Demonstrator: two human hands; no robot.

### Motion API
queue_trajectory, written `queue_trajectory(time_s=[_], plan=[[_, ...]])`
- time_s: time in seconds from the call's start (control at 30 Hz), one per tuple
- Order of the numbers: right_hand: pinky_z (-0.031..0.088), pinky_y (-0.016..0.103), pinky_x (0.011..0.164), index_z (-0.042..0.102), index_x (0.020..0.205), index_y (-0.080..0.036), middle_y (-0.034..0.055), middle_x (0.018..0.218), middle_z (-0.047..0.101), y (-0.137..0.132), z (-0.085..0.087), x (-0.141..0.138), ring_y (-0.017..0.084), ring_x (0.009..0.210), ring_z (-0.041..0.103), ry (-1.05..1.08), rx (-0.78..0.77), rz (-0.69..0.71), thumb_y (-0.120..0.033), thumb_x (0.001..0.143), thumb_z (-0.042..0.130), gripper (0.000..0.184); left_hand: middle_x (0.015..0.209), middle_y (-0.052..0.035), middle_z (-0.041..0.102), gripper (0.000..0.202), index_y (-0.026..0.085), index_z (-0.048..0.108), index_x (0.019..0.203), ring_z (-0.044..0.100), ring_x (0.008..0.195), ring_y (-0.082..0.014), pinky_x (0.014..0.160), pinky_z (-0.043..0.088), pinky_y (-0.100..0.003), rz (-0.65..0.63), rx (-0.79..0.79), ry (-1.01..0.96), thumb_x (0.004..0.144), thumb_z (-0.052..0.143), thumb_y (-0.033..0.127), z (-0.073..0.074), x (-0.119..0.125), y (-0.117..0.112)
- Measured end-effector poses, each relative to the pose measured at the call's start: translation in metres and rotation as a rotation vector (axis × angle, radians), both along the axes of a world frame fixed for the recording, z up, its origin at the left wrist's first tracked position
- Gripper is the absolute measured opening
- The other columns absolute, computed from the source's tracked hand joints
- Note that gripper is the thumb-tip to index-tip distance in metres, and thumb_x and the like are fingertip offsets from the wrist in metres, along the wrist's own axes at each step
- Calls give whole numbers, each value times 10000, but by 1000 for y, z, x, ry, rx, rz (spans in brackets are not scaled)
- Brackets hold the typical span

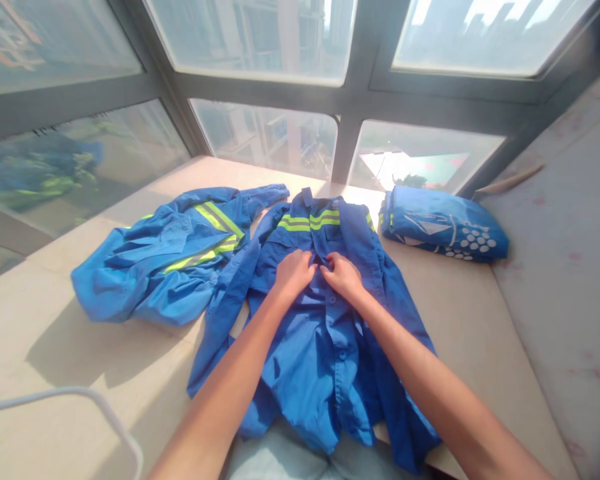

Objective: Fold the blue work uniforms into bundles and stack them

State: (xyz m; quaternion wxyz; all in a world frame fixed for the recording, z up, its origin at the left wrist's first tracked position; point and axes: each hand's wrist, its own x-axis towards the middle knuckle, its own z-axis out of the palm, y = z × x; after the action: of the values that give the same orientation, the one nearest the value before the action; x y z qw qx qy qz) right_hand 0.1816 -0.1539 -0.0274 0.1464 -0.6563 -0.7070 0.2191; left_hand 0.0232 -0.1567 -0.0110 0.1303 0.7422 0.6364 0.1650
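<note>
Head view. Pale window ledge (pixel 50 287) carries everything, sunlit, shadows falling toward the near left. Near left: white cable (pixel 83 391), curving in from the left edge and bending toward the near side. Beyond it, mid-left, a crumpled blue garment (pixel 145 267), puffed and creased, lime-and-grey bands slanting across it; its right side lies right up by the sleeve of the next piece.

Centre: blue shirt (pixel 310 333), laid out front up, collar far, hem near. Lime-and-grey band across the chest. One sleeve runs down toward the near left, the other toward the near right. Buttons show along the front strip. Near hem reaches the person's pale legwear (pixel 280 457).

Left hand (pixel 294 273) at mid-chest, just left of the front strip: grip closed, thumb and fingers together on the shirt cloth. Right hand (pixel 346 275) opposite, just right of the strip, grip likewise closed on the cloth; the two sets of fingertips close to each other. Far side, behind the shirt: grey window frame (pixel 353 93), buildings outside.

Far right: folded blue bundle (pixel 435 223), white printed dots and shapes, apart from the shirt. Patterned wall (pixel 570 280) beyond.
</note>
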Motion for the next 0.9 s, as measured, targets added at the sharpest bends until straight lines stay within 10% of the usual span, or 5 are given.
queue_trajectory(time_s=[0.23, 0.6, 0.9], plan=[[496, 315, 850, 589, 1270, -221, 107, 1138, 719, -1, 2, -3, 245, 1030, 679, -88, 43, -24, -233, 887, 529, 388, 799, -79, 726, 36, 209, 708, 796, 664, 819, -245, 756, 455, -299, 18, -64, -147, 794, 672, 205, -13, -4, 20], [518, 265, 714, 710, 934, -178, 31, 844, 736, 18, -17, 10, 189, 791, 678, 600, 53, -104, -348, 792, 616, 240, 797, -14, 736, 178, 201, 700, 997, 674, 766, -162, 747, 507, -250, -52, -62, -537, 864, 601, 264, -15, -12, 18], [514, 264, 715, 734, 966, -159, 42, 848, 738, 13, -12, 10, 191, 794, 669, 694, 18, -118, -321, 746, 582, 313, 781, -11, 728, 77, 204, 695, 843, 665, 766, -168, 710, 505, -255, -75, -85, -553, 774, 665, 187, -17, -11, 20]])
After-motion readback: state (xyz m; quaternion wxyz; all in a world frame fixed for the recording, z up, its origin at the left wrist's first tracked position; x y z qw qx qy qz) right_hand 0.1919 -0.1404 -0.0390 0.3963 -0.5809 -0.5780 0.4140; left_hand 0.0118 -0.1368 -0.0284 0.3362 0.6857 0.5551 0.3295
